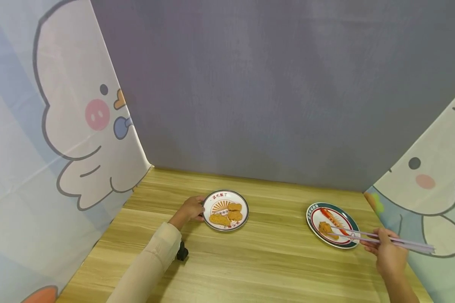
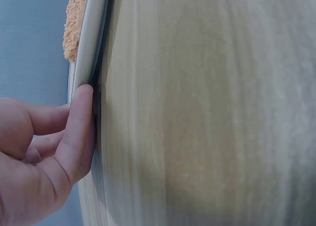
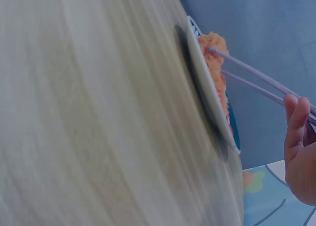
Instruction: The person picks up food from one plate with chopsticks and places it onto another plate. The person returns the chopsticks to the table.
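Note:
In the head view my left hand (image 1: 191,208) pinches the left rim of a white plate (image 1: 235,197) bearing fried chicken pieces (image 1: 220,219). The left wrist view shows fingers of that hand (image 2: 54,152) at the plate's edge, one along its underside. At the right my right hand (image 1: 389,252) holds a pair of pale purple chopsticks (image 1: 417,245). Their tips reach a fried chicken piece (image 1: 325,228) on a green-rimmed plate (image 1: 349,219), where a red-orange shrimp (image 1: 330,216) also lies. In the right wrist view one chopstick tip touches the chicken (image 3: 213,63).
Both plates stand on a wood-grain table (image 1: 273,261), a stretch of tabletop between them. A grey cloth wall (image 1: 250,92) rises behind the table. Cartoon-printed cloths flank it left (image 1: 72,139) and right (image 1: 436,210). A small black piece (image 1: 182,251) shows beside my left sleeve.

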`<move>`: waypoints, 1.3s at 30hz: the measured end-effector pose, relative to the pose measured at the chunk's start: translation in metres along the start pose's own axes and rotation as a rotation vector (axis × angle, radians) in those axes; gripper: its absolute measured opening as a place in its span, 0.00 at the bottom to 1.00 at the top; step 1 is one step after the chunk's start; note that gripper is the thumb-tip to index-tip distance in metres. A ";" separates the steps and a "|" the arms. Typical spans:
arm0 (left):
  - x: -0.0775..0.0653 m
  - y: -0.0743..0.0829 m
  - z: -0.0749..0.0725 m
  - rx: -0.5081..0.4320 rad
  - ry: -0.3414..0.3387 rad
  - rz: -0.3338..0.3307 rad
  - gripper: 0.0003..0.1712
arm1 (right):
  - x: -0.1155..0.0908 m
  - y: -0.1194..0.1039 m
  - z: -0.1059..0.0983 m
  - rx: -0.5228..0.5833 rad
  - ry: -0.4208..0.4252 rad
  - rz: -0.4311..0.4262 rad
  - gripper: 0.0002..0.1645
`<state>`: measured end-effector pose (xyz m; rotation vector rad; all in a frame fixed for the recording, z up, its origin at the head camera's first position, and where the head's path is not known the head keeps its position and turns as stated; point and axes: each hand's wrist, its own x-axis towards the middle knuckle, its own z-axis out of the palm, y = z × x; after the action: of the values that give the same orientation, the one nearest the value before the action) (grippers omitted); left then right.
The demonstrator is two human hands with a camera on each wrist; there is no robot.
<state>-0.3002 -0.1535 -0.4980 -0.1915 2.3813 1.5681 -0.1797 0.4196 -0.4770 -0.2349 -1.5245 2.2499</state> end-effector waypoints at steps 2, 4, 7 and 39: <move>0.001 0.000 -0.001 -0.003 -0.001 0.000 0.33 | 0.001 0.002 -0.001 -0.035 -0.017 -0.008 0.20; 0.002 0.000 -0.001 -0.004 -0.002 -0.001 0.33 | 0.001 0.006 0.000 -0.080 -0.013 -0.016 0.20; 0.003 -0.001 0.000 -0.008 -0.004 -0.007 0.33 | 0.003 0.012 0.003 -0.130 0.003 -0.019 0.19; 0.001 0.001 -0.001 0.012 -0.009 -0.002 0.32 | 0.004 0.014 0.029 -0.006 0.298 0.077 0.17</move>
<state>-0.3014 -0.1538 -0.4971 -0.1839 2.3823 1.5495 -0.1976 0.3922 -0.4779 -0.6105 -1.3837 2.1516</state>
